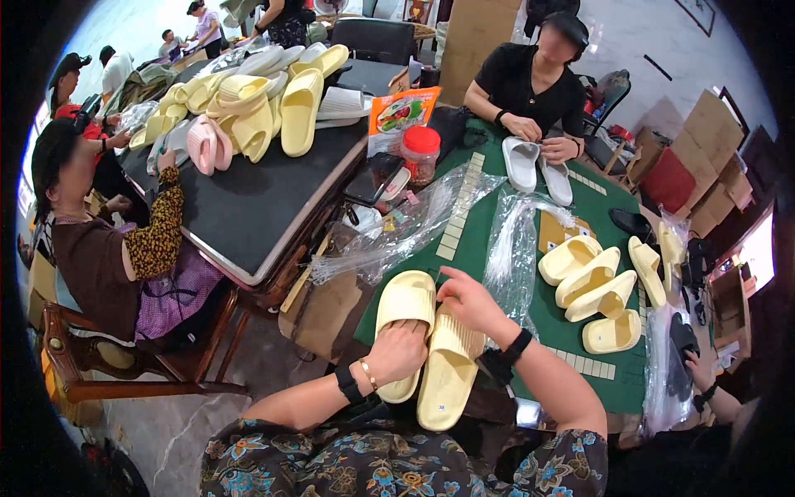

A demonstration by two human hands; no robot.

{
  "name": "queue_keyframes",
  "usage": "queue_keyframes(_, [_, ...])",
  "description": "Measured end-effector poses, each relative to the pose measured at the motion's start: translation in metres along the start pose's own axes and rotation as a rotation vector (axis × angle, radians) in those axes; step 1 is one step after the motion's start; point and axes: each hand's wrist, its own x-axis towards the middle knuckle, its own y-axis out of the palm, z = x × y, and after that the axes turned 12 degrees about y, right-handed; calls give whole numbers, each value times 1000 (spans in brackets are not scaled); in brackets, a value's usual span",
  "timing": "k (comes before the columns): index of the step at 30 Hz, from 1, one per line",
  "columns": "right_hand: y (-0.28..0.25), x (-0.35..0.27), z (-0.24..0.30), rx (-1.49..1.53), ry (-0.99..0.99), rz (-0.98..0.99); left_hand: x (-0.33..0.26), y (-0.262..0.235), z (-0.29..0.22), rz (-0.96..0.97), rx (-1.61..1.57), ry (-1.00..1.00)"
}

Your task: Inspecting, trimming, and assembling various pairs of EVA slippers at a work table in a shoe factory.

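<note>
Two pale yellow slide slippers lie side by side before me at the green table's near edge. The fingers of my left hand (pixel 399 354) are tucked under the strap of the left slipper (pixel 407 294), gripping it, and the fingertips are hidden inside. My right hand (pixel 470 302) is bent over the toe end of the right slipper (pixel 448 385). Its thumb and forefinger are drawn together between the two slippers, and whatever they pinch is too small to make out. The right slipper's sole faces up, with a small white sticker at its heel.
Clear plastic bags with white ties (pixel 513 240) lie ahead. More yellow slippers (pixel 592 277) sit on the green table (pixel 464 277) at right. Across it, a person handles white slippers (pixel 522 164). A red-lidded jar (pixel 421 153) stands left; beyond, slippers are heaped on a dark table (pixel 248 207).
</note>
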Motion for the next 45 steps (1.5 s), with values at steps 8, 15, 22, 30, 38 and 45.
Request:
queue_keyframes(8, [6, 18, -16, -101, -8, 135, -4, 5, 2, 20, -5, 39])
queue_keyframes(15, [-7, -8, 8, -108, 37, -95, -5, -30, -15, -111, 20, 77])
queue_keyframes(22, [-2, -47, 32, -131, -144, -289, 47, -29, 16, -308, -183, 106])
queue_keyframes(30, [13, -49, 16, 526, 222, -371, 64, -8, 29, -6, -471, -10])
queue_keyframes(38, [28, -55, -15, 1014, 406, -342, 60, -11, 32, -134, -509, -9])
queue_keyframes(45, [28, -57, -12, 1014, 363, -344, 60, -14, 23, -154, -493, -58])
